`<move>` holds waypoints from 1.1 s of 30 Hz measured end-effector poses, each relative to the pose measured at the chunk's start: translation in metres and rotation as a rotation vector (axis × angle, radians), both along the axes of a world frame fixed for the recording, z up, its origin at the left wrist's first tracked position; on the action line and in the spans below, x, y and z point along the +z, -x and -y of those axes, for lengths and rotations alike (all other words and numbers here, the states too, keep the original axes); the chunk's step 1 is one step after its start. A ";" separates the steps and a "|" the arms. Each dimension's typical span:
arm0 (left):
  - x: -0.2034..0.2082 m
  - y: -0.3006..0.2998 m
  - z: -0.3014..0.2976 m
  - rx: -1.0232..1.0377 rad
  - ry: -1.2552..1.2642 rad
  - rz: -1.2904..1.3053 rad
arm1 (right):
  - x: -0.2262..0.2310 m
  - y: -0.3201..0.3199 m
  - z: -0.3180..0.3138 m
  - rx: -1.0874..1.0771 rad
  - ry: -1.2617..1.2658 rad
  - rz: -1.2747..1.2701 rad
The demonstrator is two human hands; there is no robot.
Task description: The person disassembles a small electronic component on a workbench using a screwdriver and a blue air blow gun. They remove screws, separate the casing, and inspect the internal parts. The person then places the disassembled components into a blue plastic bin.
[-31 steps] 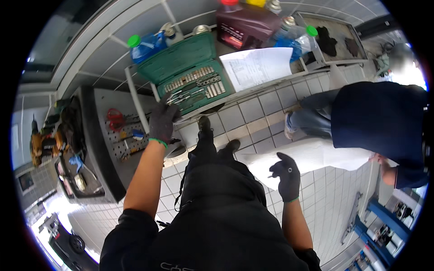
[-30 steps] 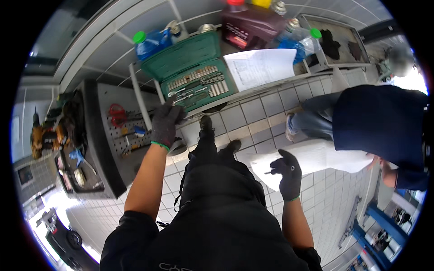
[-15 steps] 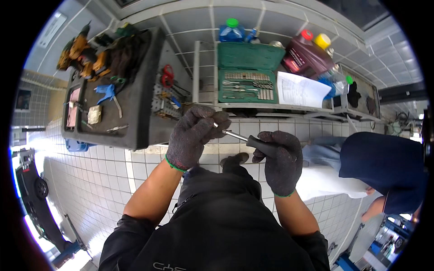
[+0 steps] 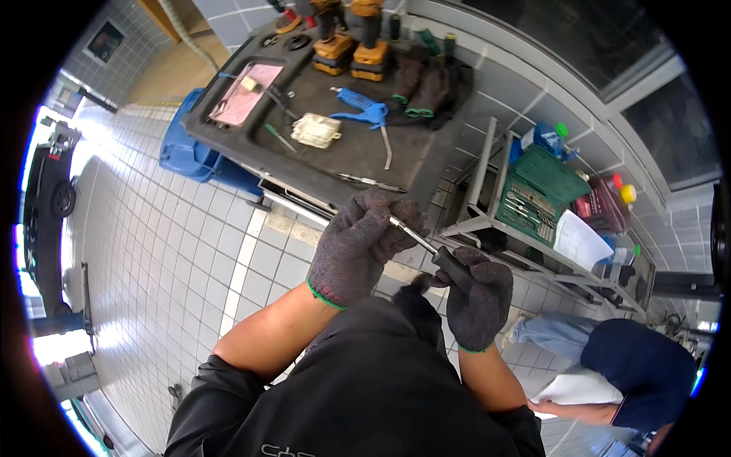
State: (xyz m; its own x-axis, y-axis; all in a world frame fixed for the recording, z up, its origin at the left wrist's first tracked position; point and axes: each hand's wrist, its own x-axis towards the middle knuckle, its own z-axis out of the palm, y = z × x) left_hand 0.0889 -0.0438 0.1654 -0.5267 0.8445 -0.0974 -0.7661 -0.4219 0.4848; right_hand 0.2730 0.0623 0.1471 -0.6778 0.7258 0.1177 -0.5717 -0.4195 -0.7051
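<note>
Both my hands wear dark knit gloves with green cuffs. In front of my body I hold a driver [image 4: 417, 237] with a black handle and a bright metal shaft, tilted down to the right. My right hand [image 4: 481, 305] is wrapped round its handle. At the other end my left hand [image 4: 352, 251] is closed, its fingers pinching the shaft's shiny tip; whether a separate small bit or socket sits there, I cannot tell. Beyond my left hand is the dark cart top [image 4: 304, 186], with a thin metal tool [image 4: 371, 182] near its edge.
The cart holds a blue air blow gun [image 4: 362, 109], a whitish block [image 4: 316, 130], yellow-black cordless tools [image 4: 369, 61] and dark gloves [image 4: 426, 87]. On the right, a metal shelf bears an open green socket set [image 4: 529, 206], paper [image 4: 580, 241] and bottles. A person [image 4: 636, 365] bends at lower right.
My view has turned left toward the cart, so the shelf and socket set now appear further right. The shaft's end and my left fingers have come together; both hands keep their grips.
</note>
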 end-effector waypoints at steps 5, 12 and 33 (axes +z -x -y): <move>-0.012 0.040 0.030 0.173 0.054 -0.184 | 0.011 0.048 0.007 0.162 0.272 0.095; -0.015 0.084 0.042 0.246 0.033 -0.122 | 0.012 0.118 0.006 0.247 0.335 0.129; -0.092 0.284 0.011 0.047 0.523 -1.972 | -0.008 0.384 -0.066 -0.023 -1.069 0.825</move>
